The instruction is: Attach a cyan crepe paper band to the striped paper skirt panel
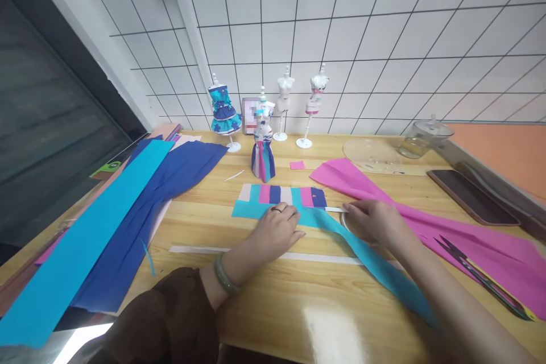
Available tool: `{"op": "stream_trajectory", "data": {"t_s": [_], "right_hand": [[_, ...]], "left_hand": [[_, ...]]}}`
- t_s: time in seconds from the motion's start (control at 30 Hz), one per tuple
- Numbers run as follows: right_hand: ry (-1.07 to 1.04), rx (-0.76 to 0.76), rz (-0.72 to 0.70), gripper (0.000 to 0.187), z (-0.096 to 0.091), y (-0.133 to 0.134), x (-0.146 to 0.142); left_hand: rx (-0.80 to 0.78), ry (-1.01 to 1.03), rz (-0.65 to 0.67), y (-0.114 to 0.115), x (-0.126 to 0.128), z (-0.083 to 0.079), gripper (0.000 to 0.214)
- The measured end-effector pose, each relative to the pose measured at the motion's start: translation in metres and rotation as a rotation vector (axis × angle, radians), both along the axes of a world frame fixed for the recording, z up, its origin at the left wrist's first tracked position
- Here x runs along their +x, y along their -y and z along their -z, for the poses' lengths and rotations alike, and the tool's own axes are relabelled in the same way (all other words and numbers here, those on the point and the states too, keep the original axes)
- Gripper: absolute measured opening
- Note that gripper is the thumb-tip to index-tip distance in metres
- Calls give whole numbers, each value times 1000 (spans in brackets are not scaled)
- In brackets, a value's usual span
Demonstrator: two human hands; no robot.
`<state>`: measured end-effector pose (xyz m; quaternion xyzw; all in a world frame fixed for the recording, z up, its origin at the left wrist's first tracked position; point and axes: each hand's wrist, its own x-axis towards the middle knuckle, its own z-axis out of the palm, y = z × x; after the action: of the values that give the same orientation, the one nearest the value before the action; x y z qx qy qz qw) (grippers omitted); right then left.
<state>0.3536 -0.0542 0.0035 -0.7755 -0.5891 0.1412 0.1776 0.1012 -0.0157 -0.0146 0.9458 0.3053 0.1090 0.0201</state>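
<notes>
My left hand (pixel 278 231) lies flat, fingers together, pressing on a teal paper strip (pixel 341 233) that runs toward the lower right. Just above it sits a striped paper panel (pixel 282 195) in pink, teal, blue and white. My right hand (pixel 375 222) rests curled on a roll of clear tape whose rim (pixel 347 228) shows beside the fingers; a short white tape end (pixel 335 209) sticks out from it toward the panel. A long white strip (pixel 200 249) lies across the table under my left wrist.
Several small mannequins stand at the back, one in a striped paper dress (pixel 263 156). Teal (pixel 81 244) and dark blue (pixel 140 222) paper sheets lie left, pink paper (pixel 447 227) right with snips (pixel 473 270) on it. A phone (pixel 471 196), glass jar (pixel 422 137) and clear lid (pixel 371 154) sit at right.
</notes>
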Motion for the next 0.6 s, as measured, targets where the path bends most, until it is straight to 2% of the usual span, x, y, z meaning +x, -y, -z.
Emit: {"op": "stream_trajectory", "data": {"t_s": [0.23,0.37,0.47,0.53,0.6], "right_hand": [[80,103,9,34,11,14,40],[98,106,88,28,14,19,67],[90,51,151,26,8,27,81],[9,-14,165,32,-2,33,84],[-100,11,194,41,-17,37,78]], "left_hand": [[-1,-6,-5,-1,1,-2,32],[5,-18,-11,0,2,-4,32],[14,-28,-20,1,3,-5,32],[16,-37,-22,0,4,-6,32],[17,-46,-21,0,5,-7,32]]}}
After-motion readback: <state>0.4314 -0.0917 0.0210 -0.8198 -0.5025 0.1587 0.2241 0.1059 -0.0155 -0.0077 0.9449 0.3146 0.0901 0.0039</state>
